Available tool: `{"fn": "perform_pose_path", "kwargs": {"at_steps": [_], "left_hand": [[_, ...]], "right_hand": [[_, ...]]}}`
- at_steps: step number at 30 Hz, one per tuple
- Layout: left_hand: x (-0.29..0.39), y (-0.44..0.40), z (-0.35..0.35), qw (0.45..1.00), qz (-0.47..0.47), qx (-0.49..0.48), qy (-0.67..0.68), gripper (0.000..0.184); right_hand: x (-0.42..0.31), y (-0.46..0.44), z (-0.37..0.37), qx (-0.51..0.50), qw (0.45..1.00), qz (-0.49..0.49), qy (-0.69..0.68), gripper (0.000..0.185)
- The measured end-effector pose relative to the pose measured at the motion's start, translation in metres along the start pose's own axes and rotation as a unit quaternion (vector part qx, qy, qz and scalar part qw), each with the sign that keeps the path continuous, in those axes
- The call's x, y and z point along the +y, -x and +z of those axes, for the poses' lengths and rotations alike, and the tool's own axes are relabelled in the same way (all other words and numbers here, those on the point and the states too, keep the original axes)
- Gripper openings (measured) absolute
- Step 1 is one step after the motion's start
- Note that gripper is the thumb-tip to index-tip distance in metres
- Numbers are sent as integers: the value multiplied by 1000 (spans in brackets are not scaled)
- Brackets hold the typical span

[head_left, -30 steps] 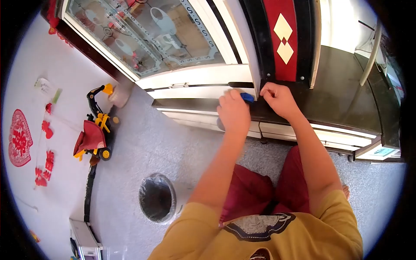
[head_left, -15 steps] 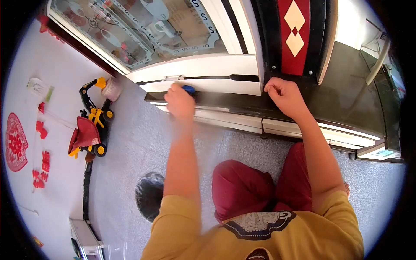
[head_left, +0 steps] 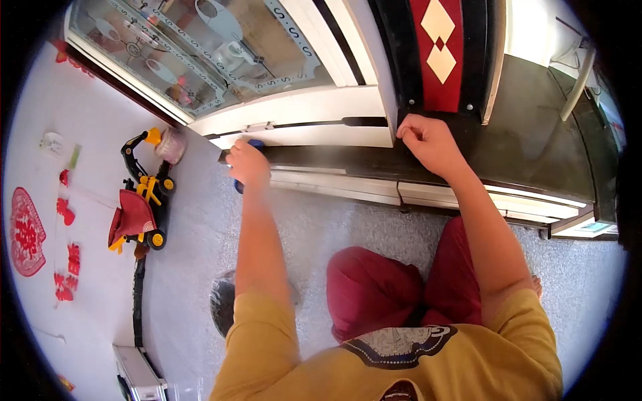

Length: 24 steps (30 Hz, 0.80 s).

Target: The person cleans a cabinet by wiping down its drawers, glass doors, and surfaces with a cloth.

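Note:
My left hand (head_left: pixel 250 164) is closed over a dark blue object (head_left: pixel 256 143), at the left end of the dark ledge (head_left: pixel 301 158) below the glass-fronted cabinet. Blue shows above and below the fingers; most of the object is hidden, so its kind is unclear. My right hand (head_left: pixel 429 142) is loosely curled, with nothing visible in it. It rests at the ledge beside the cabinet's lower corner, close to the black and red panel (head_left: pixel 441 67).
A yellow and black toy excavator (head_left: pixel 150 190) with a red seat stands by the left wall. A dark round container (head_left: pixel 223 304) sits on the floor, partly behind my left arm. White drawers (head_left: pixel 348 187) run under the ledge. A white box (head_left: pixel 137 374) stands lower left.
My left hand has moved left along the ledge with the blue object, towards its end. My right hand stays at almost the same place on the ledge. The view has shifted slightly.

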State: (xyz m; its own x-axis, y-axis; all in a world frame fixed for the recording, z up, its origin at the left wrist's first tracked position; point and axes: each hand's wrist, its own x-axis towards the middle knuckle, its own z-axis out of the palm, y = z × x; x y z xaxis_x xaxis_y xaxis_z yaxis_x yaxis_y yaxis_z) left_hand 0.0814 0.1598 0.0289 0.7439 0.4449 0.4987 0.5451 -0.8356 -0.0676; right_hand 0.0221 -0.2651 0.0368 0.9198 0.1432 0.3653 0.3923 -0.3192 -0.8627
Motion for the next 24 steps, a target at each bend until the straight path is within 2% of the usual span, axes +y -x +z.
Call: {"fn": "perform_pose_path", "kwargs": {"at_steps": [3,4,7,9,11,14,17,24], "left_hand": [[30,44,-28,992,94,58,60,24],[42,60,-33,982,145,115,30,14],[89,106,-69,978,170,85,89,19],[116,135,-88,969,193,104,112,22],[143,160,-113,970,193,70,129,23],[165,185,-120,953,226,91,180,30],[161,183,-125,943,198,32,265,35],[119,132,-86,958,97,21,270,33]], "right_hand": [[-1,1,2,2,1000,-15,6,13],[-2,0,1,1,1000,-14,13,13],[1,1,2,2,1000,-15,17,14],[2,1,2,6,1000,-18,18,15],[2,2,3,7,999,-20,24,15],[4,2,3,14,999,-30,36,15],[2,4,2,17,998,-39,39,14],[-1,6,1,3,998,-35,49,12]]}}
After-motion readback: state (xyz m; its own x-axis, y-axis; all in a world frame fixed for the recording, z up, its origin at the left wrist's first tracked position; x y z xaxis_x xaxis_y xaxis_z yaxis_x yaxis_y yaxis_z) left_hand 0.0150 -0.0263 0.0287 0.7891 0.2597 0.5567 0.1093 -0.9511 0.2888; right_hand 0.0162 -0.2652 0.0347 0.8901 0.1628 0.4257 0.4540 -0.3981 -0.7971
